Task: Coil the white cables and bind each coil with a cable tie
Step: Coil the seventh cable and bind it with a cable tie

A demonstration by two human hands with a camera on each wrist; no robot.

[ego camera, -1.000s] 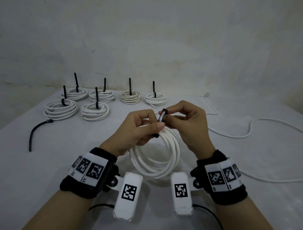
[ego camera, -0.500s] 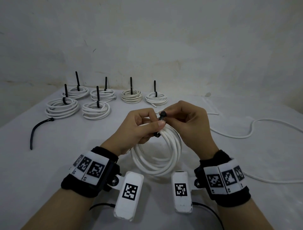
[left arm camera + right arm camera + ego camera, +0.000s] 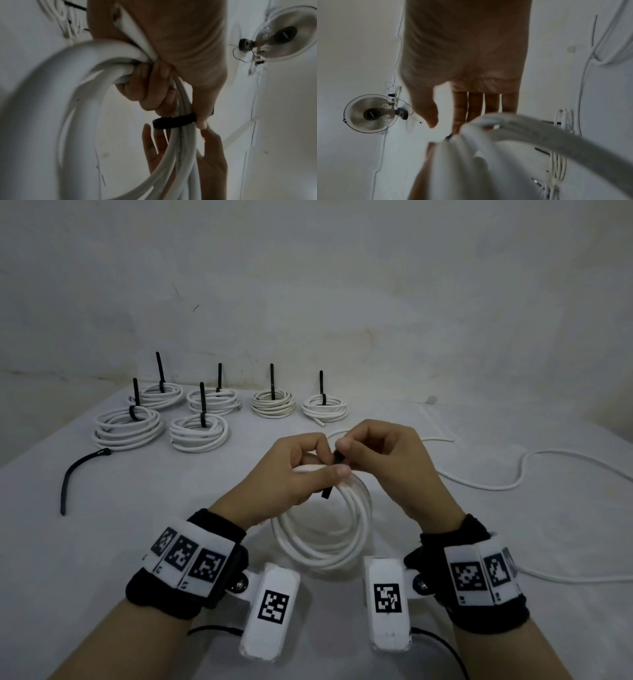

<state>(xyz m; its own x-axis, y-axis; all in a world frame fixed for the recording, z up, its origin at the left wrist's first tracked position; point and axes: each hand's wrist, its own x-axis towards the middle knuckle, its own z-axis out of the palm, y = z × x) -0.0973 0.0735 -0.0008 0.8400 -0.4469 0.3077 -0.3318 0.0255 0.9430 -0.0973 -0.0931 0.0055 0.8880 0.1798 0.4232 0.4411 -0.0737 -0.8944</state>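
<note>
A white cable coil (image 3: 325,532) hangs upright above the table between my two hands. My left hand (image 3: 322,470) grips its top, fingers (image 3: 150,86) curled round the bunched turns. A black cable tie (image 3: 337,457) loops round the coil (image 3: 51,94) as a dark band (image 3: 173,121) just beyond my left fingers. Its short end (image 3: 327,493) pokes out under my left thumb. My right hand (image 3: 352,450) pinches the tie's upper end between thumb and forefinger. In the right wrist view the coil (image 3: 488,142) hides that pinch.
Several bound coils (image 3: 198,431) with upright black tie tails lie at the back left. A spare black tie (image 3: 78,470) lies on the table's left. A loose white cable (image 3: 496,484) snakes across the right side. A wall stands close behind.
My right fingers have closed further over the tie's upper end, so less of it shows. Both hands and the coil have shifted slightly.
</note>
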